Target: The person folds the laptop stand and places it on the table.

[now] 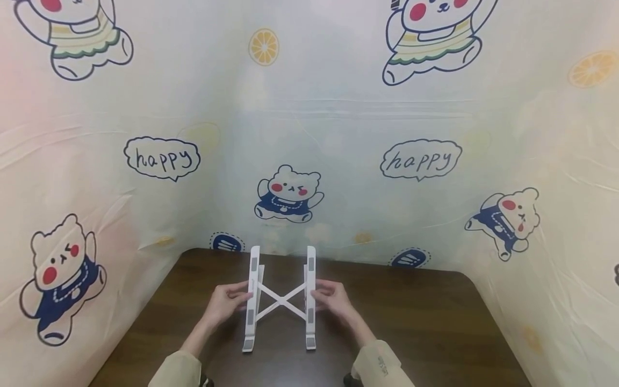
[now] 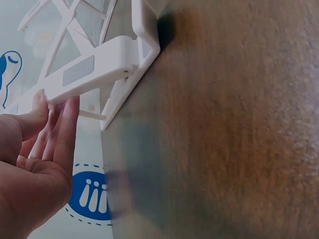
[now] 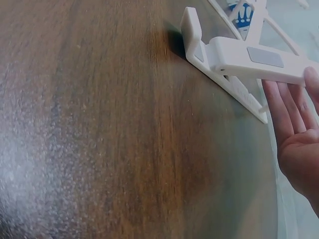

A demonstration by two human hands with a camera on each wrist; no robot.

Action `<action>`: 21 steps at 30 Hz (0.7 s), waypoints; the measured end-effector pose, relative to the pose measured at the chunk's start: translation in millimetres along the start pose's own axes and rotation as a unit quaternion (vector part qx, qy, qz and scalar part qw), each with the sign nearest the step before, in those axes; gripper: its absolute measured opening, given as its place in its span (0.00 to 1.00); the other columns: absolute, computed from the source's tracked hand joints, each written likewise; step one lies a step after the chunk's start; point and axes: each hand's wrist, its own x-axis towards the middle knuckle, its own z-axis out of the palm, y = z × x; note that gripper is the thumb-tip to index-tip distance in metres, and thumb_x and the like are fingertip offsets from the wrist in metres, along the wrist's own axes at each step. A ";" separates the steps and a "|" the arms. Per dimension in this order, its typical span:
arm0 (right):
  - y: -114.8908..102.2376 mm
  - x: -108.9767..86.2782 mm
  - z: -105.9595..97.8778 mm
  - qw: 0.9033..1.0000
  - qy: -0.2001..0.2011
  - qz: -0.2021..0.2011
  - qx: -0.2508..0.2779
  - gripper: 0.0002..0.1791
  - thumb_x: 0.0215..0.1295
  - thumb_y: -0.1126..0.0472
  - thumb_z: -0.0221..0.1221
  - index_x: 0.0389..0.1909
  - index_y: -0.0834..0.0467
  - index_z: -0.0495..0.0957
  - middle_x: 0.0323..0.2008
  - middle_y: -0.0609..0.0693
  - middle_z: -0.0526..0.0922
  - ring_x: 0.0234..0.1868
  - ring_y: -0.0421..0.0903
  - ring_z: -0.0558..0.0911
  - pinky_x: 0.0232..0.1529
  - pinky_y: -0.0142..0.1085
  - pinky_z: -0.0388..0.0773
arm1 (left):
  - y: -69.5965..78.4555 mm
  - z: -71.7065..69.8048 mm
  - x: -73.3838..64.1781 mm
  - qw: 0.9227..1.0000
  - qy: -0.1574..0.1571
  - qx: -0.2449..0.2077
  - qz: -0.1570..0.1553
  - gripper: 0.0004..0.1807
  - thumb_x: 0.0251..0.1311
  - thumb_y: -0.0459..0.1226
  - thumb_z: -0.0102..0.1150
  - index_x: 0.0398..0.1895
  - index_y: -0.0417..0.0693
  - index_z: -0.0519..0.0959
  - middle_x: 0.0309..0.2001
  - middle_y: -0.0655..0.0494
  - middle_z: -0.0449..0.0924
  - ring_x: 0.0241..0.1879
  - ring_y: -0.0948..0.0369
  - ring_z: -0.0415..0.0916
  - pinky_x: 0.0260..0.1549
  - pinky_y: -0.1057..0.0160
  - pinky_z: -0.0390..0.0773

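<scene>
A white folding laptop stand (image 1: 281, 301) stands unfolded on the brown table, its two long arms joined by an X-shaped brace. Grey pads mark the arms, and upturned lips face the near side. My left hand (image 1: 226, 303) grips the left arm from its outer side, thumb on top and fingers beneath, as the left wrist view shows on the stand (image 2: 89, 69). On the opposite arm, my right hand (image 1: 333, 298) holds in the same way. In the right wrist view its fingers (image 3: 284, 107) reach under the stand (image 3: 259, 59); the fingertips are hidden there.
The wood-grain table (image 1: 411, 322) has rounded far corners. A pale cloth (image 1: 338, 129) printed with cartoon bears and "happy" bubbles hangs behind the table and along both sides, close to its edges.
</scene>
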 end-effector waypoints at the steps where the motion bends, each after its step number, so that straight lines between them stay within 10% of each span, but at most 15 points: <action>1: 0.2 -0.4 -0.3 1.000 0.000 0.000 -0.001 0.26 0.77 0.70 0.64 0.71 0.76 0.74 0.48 0.74 0.91 0.41 0.60 0.96 0.44 0.53 0.94 | -0.5 0.1 0.0 1.000 0.000 -0.002 0.000 0.24 0.72 0.26 0.68 0.68 0.26 0.79 0.54 0.27 0.89 0.45 0.46 0.94 0.44 0.50 0.94; 21: 1.2 -15.1 -21.0 0.999 0.031 0.001 -0.030 0.27 0.78 0.68 0.64 0.72 0.76 0.73 0.48 0.72 0.92 0.35 0.48 0.95 0.41 0.46 0.95 | 2.5 24.6 6.5 0.999 -0.013 0.030 0.024 0.21 0.74 0.27 0.66 0.68 0.29 0.81 0.53 0.29 0.90 0.40 0.46 0.95 0.37 0.55 0.94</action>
